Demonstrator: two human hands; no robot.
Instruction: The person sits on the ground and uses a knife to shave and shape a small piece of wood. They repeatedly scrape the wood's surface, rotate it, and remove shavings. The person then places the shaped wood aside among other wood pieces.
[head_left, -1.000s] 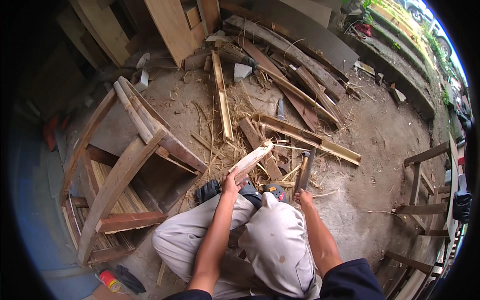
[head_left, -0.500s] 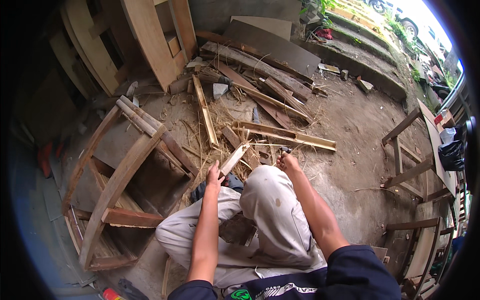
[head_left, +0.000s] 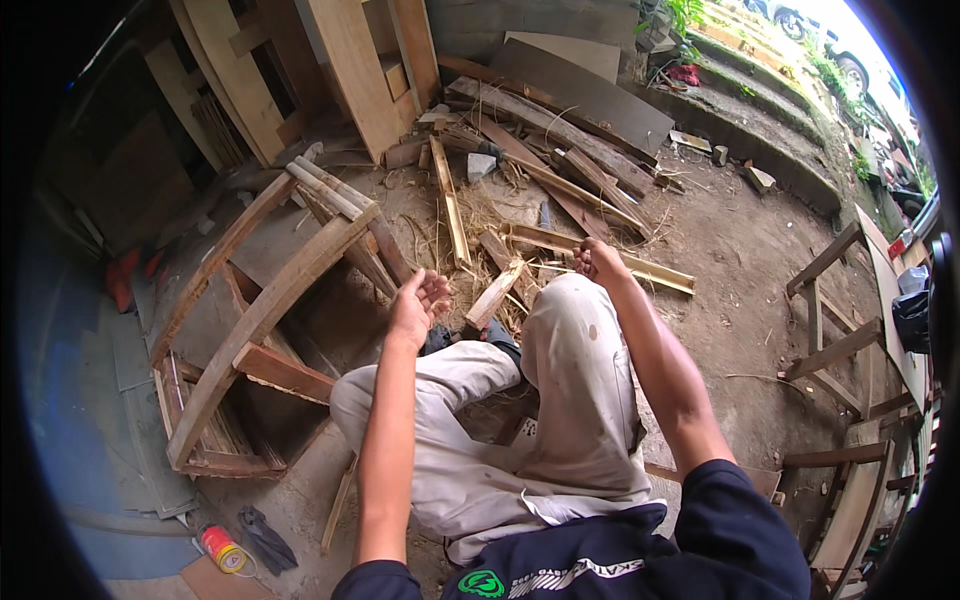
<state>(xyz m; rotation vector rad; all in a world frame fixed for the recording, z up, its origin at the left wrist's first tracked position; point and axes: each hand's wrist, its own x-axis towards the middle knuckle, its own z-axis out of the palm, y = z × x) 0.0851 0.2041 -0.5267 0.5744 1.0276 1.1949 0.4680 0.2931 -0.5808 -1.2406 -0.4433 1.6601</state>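
Note:
My left hand [head_left: 418, 305] is raised over my left shin, fingers apart and holding nothing. Just right of it a short split bamboo piece [head_left: 493, 295] rests in front of my foot, its upper end pale and splintered. My right hand [head_left: 600, 262] is closed above my bent right knee [head_left: 575, 310]; whatever it grips is hidden by the fingers. Beyond it a long split bamboo length [head_left: 655, 275] lies on the ground. Another narrow bamboo length [head_left: 450, 200] lies further off, among loose fibres and shavings.
A wooden frame [head_left: 270, 310] stands close on the left. Old planks [head_left: 555, 130] are piled ahead, before concrete steps [head_left: 760, 130]. Wooden furniture [head_left: 840, 345] stands on the right. A red and yellow can [head_left: 222, 550] lies at lower left near a dark cloth [head_left: 265, 540].
My left hand has let go of the short bamboo piece and lifted, its fingers opening. My right hand has risen slightly; the dark tool end seen beside it no longer shows. The view has shifted.

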